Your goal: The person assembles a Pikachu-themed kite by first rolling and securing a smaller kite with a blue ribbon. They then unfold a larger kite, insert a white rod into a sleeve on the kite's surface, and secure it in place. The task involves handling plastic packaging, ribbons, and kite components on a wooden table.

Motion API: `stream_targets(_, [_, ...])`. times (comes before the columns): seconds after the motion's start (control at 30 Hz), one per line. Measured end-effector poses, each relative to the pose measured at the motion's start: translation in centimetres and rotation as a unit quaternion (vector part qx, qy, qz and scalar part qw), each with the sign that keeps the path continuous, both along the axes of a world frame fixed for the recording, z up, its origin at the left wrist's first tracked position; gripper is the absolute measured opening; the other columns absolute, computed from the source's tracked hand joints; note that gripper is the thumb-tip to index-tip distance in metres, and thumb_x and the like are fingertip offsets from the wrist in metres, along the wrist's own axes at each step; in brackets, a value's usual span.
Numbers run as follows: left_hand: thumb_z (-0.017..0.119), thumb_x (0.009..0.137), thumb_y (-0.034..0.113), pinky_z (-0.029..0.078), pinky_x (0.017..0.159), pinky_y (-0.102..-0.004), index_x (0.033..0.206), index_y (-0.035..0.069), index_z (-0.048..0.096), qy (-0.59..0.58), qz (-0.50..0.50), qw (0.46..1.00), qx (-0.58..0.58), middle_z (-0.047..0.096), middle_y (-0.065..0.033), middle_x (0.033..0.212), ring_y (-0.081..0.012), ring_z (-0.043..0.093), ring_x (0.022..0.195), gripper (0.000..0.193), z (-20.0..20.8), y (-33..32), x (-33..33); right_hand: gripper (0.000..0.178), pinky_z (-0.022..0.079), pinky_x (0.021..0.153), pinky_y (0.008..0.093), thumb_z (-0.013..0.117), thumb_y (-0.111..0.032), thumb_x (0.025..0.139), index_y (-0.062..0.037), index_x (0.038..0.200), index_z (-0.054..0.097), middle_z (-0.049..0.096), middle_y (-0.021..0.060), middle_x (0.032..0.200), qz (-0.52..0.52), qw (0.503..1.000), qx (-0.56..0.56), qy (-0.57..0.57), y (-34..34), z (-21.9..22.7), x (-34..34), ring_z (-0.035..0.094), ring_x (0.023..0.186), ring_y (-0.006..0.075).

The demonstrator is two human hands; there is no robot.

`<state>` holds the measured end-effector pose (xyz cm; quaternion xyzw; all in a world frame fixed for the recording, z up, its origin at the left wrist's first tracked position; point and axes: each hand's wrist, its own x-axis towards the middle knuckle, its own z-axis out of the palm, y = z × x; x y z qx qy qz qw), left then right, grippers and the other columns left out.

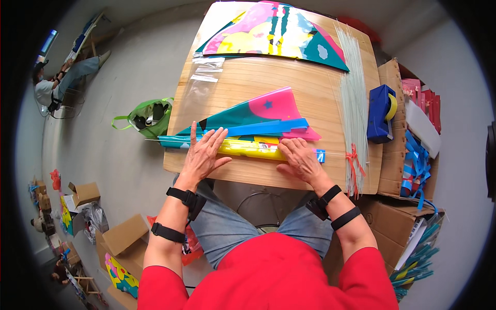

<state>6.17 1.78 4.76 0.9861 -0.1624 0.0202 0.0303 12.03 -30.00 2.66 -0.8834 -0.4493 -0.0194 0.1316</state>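
Toward seven o'clock of the table [315, 93], the left hand [202, 155] lies spread on the plastic sheet [258, 114], perhaps to keep its roll [248, 149] tight; whether the right hand [300, 158] pinches, I cannot tell

We look down from the wearer's head through a wide fisheye lens, over the red shirt [279, 274] and blue jeans [227, 222], facing forward across the wooden surface [258, 75]. The left hand [202, 156] and right hand [304, 161] sit close below us, near mid-view; at the dark, bending left rim, detail seems too small to read surely.
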Motion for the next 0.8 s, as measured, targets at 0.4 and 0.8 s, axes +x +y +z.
stream_targets(0.4, [0.070,0.080,0.033,0.001,0.121,-0.0582,0.135,0.008,0.047,0.010,-0.057,0.995,0.077,0.056,-0.0062,0.136,-0.0194,0.055,0.123,0.065,-0.3,0.9,1.1,0.029,0.048,0.077,0.0325,0.055,-0.012,0.085,-0.0027,0.113,0.058,0.056,0.0072,0.091,0.024,0.997,-0.037,-0.064,0.9,-0.6,1.5,0.057,0.084,0.0210])
stream_targets(0.8, [0.053,0.087,0.010,0.011,0.121,-0.0580,0.126,0.006,0.058,-0.061,-0.070,0.991,0.101,0.055,-0.0110,0.137,-0.0223,0.054,0.124,0.040,-2.2,0.9,0.6,0.041,0.039,0.106,0.0441,0.063,-0.020,0.083,-0.0007,0.119,0.059,0.058,0.0142,0.120,-0.008,0.994,-0.022,-0.105,0.7,-1.1,-0.9,0.056,0.115,0.0293])
